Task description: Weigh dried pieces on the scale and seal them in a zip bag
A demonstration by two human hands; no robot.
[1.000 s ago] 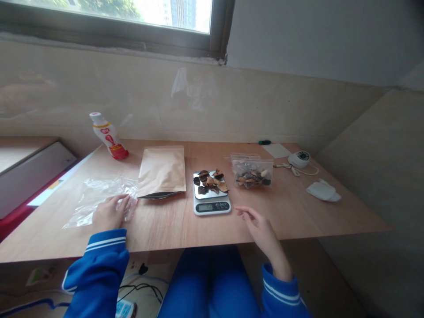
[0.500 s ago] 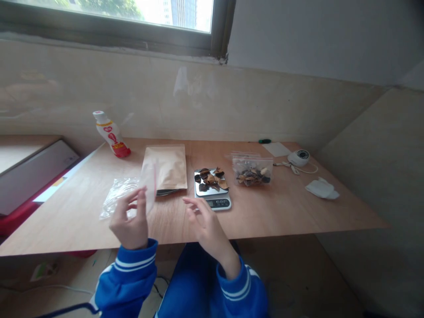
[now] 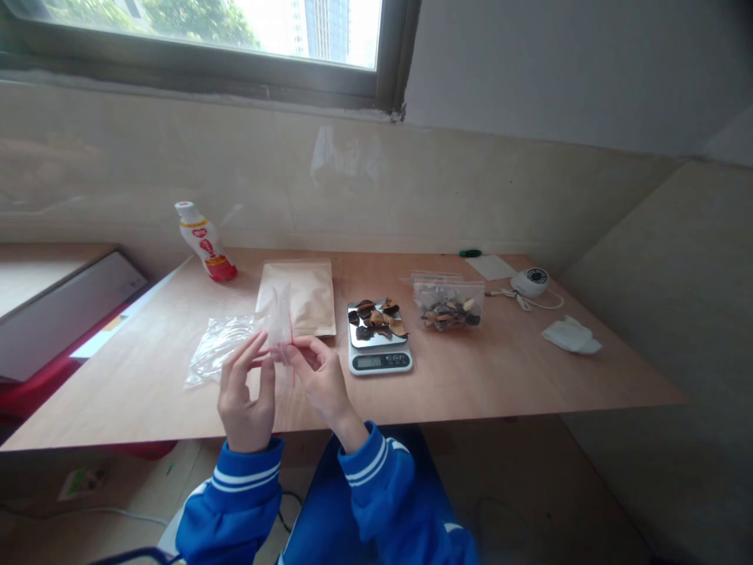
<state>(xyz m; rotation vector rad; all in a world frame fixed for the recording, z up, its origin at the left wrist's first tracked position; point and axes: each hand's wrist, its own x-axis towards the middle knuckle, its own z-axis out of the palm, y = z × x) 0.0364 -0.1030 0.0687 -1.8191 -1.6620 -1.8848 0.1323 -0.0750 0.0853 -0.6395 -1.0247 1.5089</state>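
Observation:
Both my hands hold a small clear zip bag (image 3: 278,318) with a red seal strip, raised above the table's near edge. My left hand (image 3: 245,392) pinches its left side and my right hand (image 3: 314,375) pinches its right side at the seal. More clear bags (image 3: 216,353) lie flat on the table just behind my left hand. A brown kraft pouch (image 3: 303,294) lies behind the held bag. To the right stands a small digital scale (image 3: 380,345) with dark dried pieces (image 3: 376,318) piled on its platform. A clear bag of the same dried pieces (image 3: 448,304) sits right of the scale.
A white and red drink bottle (image 3: 205,251) stands at the back left. A round white device with a cord (image 3: 529,281), a white paper (image 3: 492,267), a green pen (image 3: 469,253) and a crumpled white tissue (image 3: 570,336) lie at the right. The wooden table (image 3: 500,377) ends close to my body.
My left hand lifted one clear bag off the pile on the table. My right hand came over from beside the scale and took hold of the bag's other side.

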